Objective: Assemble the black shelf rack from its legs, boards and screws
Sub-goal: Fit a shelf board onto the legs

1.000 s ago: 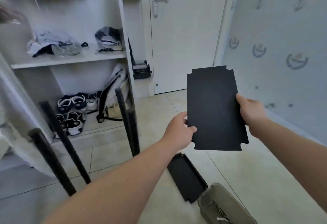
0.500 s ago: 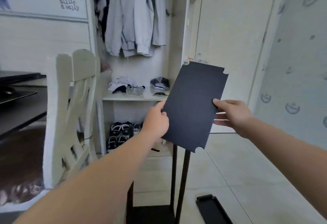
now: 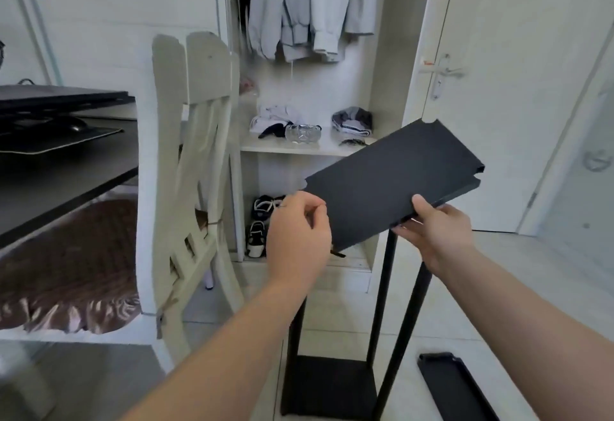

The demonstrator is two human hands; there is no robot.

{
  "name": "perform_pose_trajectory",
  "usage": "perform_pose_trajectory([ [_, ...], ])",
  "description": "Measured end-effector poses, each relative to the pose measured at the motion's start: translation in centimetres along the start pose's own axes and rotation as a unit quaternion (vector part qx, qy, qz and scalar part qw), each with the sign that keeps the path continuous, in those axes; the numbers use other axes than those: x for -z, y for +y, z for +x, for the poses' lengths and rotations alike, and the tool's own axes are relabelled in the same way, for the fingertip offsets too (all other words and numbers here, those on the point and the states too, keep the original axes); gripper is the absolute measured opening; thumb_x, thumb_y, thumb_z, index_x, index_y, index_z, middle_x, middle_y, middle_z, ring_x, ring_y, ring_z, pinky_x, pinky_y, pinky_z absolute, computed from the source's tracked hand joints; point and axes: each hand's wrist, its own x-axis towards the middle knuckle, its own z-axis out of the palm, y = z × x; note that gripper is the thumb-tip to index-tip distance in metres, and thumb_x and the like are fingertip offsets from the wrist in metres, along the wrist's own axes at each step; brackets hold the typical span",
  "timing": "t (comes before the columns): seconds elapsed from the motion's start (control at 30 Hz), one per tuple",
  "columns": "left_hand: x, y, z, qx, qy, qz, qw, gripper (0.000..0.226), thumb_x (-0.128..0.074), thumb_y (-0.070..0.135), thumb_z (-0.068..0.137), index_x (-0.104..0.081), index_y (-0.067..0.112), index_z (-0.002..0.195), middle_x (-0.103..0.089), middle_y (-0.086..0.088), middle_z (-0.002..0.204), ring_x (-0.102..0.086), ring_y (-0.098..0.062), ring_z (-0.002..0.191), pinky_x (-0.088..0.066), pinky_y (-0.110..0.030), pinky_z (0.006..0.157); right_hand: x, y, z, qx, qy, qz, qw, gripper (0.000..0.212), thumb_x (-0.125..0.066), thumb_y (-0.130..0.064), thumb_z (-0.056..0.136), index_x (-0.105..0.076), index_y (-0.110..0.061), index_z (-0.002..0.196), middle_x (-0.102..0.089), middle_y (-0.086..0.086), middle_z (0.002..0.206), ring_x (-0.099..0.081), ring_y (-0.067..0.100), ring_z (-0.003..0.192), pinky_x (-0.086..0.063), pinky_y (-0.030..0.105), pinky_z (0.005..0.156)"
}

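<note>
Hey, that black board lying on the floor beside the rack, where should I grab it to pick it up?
Probably its long side lips, from above. The floor board lies flat with its folded rim up, so that raised edge gives something to hook over; no gap shows beneath. The left hand and right hand are both on the held board.

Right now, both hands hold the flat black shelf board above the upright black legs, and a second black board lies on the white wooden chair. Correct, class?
No: the head view shows the second black board on the tiled floor, not the white wooden chair. Left hand and right hand hold the flat black shelf board above the black legs.
</note>
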Motion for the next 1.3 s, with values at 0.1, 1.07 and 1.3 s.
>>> perform_pose_trajectory([
  [0.1,-2.3,-1.8,-3.5,0.031,-0.102,-0.068,0.992,0.017,-0.059,0.023,0.095,-0.061,0.032,0.081,-0.062,0.014,0.070,-0.053,-0.003,0.058,-0.041,-0.017,0.054,-1.0,1.9,1.1,0.006,0.040,0.083,0.996,0.015,-0.060,-0.012,0.102,-0.054,0.000,0.108,-0.068,0.014,0.106,-0.073,0.034,0.100,-0.064,0.039,0.077],
  [1.07,-12.5,-2.9,0.2,0.441,-0.008,-0.394,0.807,0.019,-0.075,0.027,0.090,-0.067,0.013,0.101,-0.073,-0.006,0.095,-0.071,-0.014,0.081,-0.059,-0.024,0.071,2.3,7.2,5.0,-0.110,-0.007,0.113,0.988,0.020,-0.056,-0.021,0.104,-0.065,-0.008,0.117,-0.077,0.014,0.103,-0.077,0.025,0.090,-0.063,0.036,0.073],
  [1.3,-12.5,-3.4,-0.4,0.486,-0.013,-0.403,0.776,0.031,-0.077,0.027,0.088,-0.066,0.008,0.110,-0.074,-0.012,0.102,-0.072,-0.016,0.086,-0.059,-0.025,0.069,2.6,7.2,4.5,-0.112,0.027,0.069,0.991,0.016,-0.062,-0.025,0.101,-0.063,-0.009,0.103,-0.076,0.014,0.097,-0.077,0.022,0.077,-0.062,0.029,0.060],
])
